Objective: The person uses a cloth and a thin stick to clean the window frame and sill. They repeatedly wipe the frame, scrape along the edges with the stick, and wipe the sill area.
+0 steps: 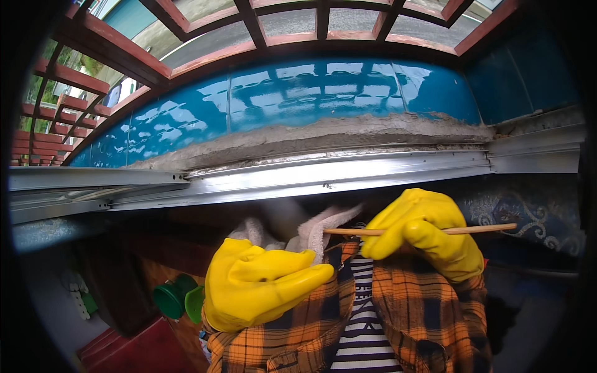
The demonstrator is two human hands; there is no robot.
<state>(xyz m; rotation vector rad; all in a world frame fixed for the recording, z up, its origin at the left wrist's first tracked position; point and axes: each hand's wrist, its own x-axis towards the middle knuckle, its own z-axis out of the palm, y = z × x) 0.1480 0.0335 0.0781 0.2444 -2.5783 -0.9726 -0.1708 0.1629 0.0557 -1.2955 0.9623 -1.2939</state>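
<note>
Yellow rubber gloves cover both of my hands. My right hand (429, 233) pinches a thin wooden stick (488, 229) and holds it nearly level, with one end pointing left. At that left end the stick touches a pale, fluffy cloth (323, 227). My left hand (261, 286) is closed around the lower part of the cloth, its fingers bent and pressed toward the thumb. Part of the cloth is hidden behind the left glove, and a blurred greyish bit shows above it. Both hands are just below a silvery metal window track (336, 174).
Beyond the track run a rough cement ledge (267, 144) and glossy blue tiles (180, 118), then a reddish grille (249, 25). A sliding frame (93, 180) sits at left. Lower left are a green container (173, 297) and a red object (134, 351).
</note>
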